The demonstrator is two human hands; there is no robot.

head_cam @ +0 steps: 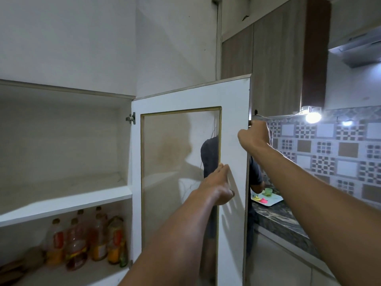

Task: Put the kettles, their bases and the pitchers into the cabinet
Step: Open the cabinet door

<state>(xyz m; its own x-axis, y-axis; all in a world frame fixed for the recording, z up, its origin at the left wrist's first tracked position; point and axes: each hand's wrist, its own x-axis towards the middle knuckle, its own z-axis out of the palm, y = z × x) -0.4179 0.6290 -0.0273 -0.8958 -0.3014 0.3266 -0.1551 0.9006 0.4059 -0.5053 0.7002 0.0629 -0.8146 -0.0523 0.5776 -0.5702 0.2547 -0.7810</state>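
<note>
A white cabinet point(61, 195) stands open in front of me, its upper shelf bare. Its glass-panelled door point(233, 112) swings out toward me on the right. My right hand point(254, 134) is closed around the door's outer edge near the top. My left hand point(218, 187) lies against the inner face of the door by the glass frame, fingers together and pressed on it. No kettle, base or pitcher is in view.
Several bottles point(86, 240) of orange and red liquid stand on the lower shelf. Behind the door, another person stands at a dark stone counter point(278, 219) with a white tray point(268, 200). A bright lamp point(313, 117) shines under brown wall cupboards; patterned tiles cover the wall.
</note>
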